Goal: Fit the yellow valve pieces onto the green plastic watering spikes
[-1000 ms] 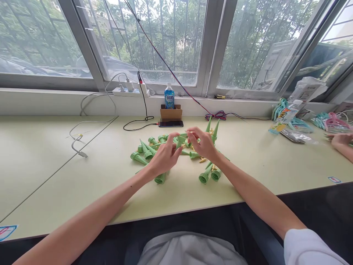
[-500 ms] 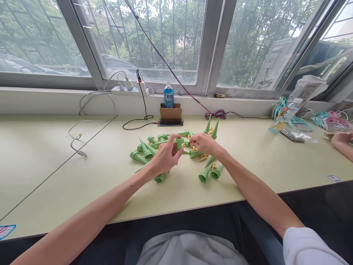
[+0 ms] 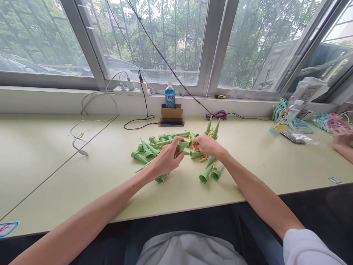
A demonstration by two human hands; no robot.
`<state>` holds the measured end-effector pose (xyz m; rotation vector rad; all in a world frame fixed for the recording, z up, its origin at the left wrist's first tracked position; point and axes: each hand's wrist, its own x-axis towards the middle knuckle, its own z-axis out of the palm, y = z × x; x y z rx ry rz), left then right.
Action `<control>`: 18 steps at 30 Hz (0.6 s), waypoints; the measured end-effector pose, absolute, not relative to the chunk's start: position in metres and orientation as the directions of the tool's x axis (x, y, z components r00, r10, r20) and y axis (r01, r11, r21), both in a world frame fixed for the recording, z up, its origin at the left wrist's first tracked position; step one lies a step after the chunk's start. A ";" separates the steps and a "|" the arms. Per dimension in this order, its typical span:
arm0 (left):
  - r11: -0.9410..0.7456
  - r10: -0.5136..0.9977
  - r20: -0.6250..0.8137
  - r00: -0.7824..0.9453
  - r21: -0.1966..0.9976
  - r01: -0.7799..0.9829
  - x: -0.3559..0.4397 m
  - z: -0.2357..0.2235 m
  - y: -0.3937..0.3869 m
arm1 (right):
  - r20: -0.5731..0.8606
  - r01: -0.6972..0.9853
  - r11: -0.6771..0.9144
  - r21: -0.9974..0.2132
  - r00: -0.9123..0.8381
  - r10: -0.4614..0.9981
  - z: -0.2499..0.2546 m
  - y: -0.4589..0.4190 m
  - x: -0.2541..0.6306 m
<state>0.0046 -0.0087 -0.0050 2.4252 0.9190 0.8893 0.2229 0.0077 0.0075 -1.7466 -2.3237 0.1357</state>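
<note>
My left hand (image 3: 168,159) is closed around a green plastic watering spike (image 3: 182,146), its wide socket end up between thumb and fingers. Close by on the right, my right hand (image 3: 207,144) dips with bunched fingers into small yellow valve pieces (image 3: 203,158); whatever its fingertips pinch is hidden. More green spikes lie in a loose heap to the left, among them a tapered spike (image 3: 148,149). Nearer the table edge rests a spike with its threaded opening towards me (image 3: 204,177). Behind my right hand, two spikes (image 3: 216,129) stand point up.
At the back, a blue-labelled bottle (image 3: 170,96) stands in a cardboard box (image 3: 172,113). Cables (image 3: 138,127) run across the table's rear. On the right are a tilted drink bottle (image 3: 285,118), hangers (image 3: 302,125) and another person's hand (image 3: 342,140).
The spike in my left hand has tilted slightly, and that hand has shifted a little right. My right hand stays over the yellow pieces. The view has moved slightly.
</note>
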 end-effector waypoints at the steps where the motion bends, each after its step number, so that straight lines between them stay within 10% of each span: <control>1: -0.705 0.696 0.419 0.584 0.553 0.443 0.005 -0.005 -0.009 | 0.128 0.934 0.288 -0.212 -0.265 0.956 0.007 0.008 0.223; 18: -0.663 0.725 0.377 0.577 0.609 0.435 0.007 -0.001 -0.012 | 0.098 0.931 0.271 -0.243 -0.254 0.962 0.008 0.002 0.218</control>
